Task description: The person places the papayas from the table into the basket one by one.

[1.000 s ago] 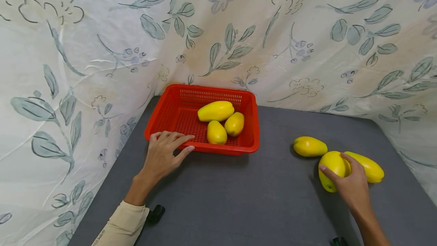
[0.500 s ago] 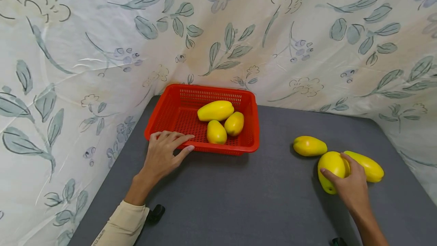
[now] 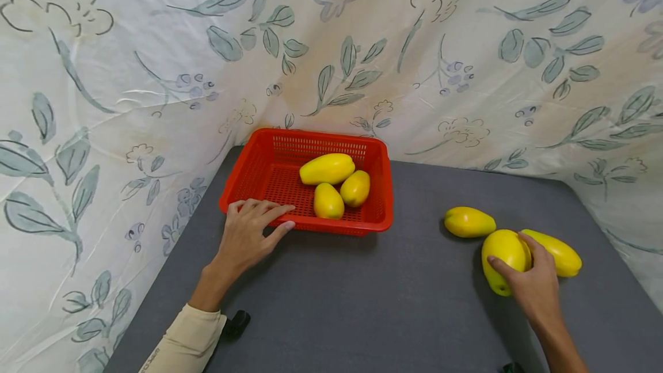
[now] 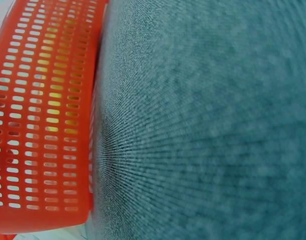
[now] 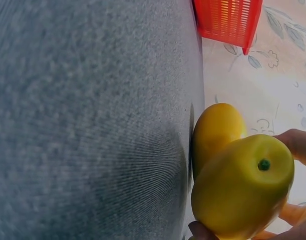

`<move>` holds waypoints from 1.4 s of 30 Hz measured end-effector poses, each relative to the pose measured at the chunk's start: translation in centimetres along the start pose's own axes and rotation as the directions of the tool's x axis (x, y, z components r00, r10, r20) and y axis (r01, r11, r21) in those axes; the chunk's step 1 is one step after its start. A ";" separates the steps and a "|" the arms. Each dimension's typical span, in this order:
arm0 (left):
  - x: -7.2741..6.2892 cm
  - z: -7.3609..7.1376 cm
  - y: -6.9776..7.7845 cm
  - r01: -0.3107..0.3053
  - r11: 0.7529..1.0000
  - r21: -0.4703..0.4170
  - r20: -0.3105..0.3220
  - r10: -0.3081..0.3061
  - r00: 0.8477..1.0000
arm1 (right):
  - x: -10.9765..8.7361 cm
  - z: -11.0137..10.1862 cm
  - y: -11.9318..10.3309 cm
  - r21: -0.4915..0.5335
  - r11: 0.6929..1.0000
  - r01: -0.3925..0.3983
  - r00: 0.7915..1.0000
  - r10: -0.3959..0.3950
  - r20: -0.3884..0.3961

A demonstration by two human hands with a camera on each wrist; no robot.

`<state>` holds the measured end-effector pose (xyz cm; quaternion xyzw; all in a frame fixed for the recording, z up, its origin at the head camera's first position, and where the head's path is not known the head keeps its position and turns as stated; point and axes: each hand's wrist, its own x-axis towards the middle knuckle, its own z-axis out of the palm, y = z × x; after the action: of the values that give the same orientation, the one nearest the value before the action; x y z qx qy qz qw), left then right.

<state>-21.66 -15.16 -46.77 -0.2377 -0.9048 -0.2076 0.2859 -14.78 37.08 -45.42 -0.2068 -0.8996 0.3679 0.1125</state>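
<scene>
The left hand (image 3: 248, 238) lies over the near rim of a red, perforated plastic basket (image 3: 321, 225), fingers loosely apart, thumb outside; the basket looks light and slightly flexible, best steadied by that rim. Inside it, toward the right, sit a long yellow fruit (image 3: 327, 168) and two shorter egg-shaped yellow fruits (image 3: 328, 201). Farther right, on the grey, woven-looking worktop (image 3: 388, 304), lies a small oval yellow fruit (image 3: 469, 222), likely to roll if nudged. Just beside it is a large, plump yellow fruit (image 3: 502, 255), its glossy skin probably firm but slippery; a broad hold across the middle suits it. The right hand (image 3: 536, 281) grips it so, fingers and thumb on opposite sides. A slender yellow fruit (image 3: 561, 255) lies partly behind that hand.
</scene>
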 end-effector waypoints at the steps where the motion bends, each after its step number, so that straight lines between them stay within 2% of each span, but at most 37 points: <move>1: 0.0 0.0 0.0 0.002 1.000 0.000 0.002 -0.002 1.000 | -0.1 0.0 0.0 0.004 1.000 0.002 1.000 -0.002 -0.003; 10: 0.0 0.0 0.1 0.007 1.000 -0.003 0.000 -0.007 1.000 | -0.5 -0.1 -0.6 0.037 0.999 -0.001 1.000 0.001 -0.008; 20: 0.0 0.0 0.1 -0.001 1.000 -0.009 -0.012 0.000 1.000 | -1.1 -0.4 -1.7 0.070 0.997 0.019 0.999 -0.015 -0.049; 28: 0.1 -0.1 0.1 -0.010 1.000 -0.004 -0.018 0.010 1.000 | -1.7 -0.5 -3.0 0.108 0.994 0.001 0.999 0.004 -0.042; 42: 0.1 0.0 0.1 -0.010 1.000 -0.002 -0.019 0.010 1.000 | -2.3 -0.1 -4.6 0.158 0.987 0.041 0.998 -0.034 -0.049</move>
<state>-21.67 -15.05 -46.71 -0.2405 -0.9006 -0.2095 0.2953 -14.05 33.17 -42.16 -0.1887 -0.8682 0.4315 0.1563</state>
